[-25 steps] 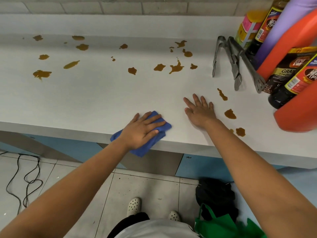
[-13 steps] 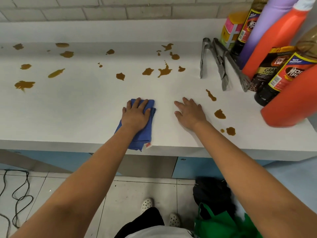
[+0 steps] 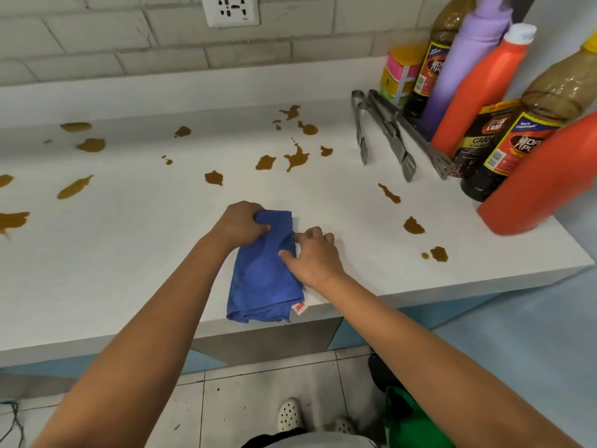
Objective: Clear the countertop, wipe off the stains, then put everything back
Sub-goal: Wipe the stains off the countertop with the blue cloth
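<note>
A folded blue cloth [image 3: 261,279] lies on the white countertop [image 3: 129,253], its near end hanging over the front edge. My left hand [image 3: 240,223] grips the cloth's far left corner with curled fingers. My right hand [image 3: 311,255] pinches the cloth's right edge. Several brown stains [image 3: 295,156] dot the counter beyond and to both sides of the cloth.
Metal tongs [image 3: 384,134] lie at the back right. Behind them stand sauce bottles [image 3: 513,147], orange bottles [image 3: 478,88], a purple bottle [image 3: 462,66] and a small box [image 3: 399,74]. A wall socket [image 3: 231,8] sits above. A green bag [image 3: 410,418] lies on the floor.
My right hand has moved left from the bare counter onto the cloth's right edge. My left hand went from pressing flat on the cloth to gripping its far corner.
</note>
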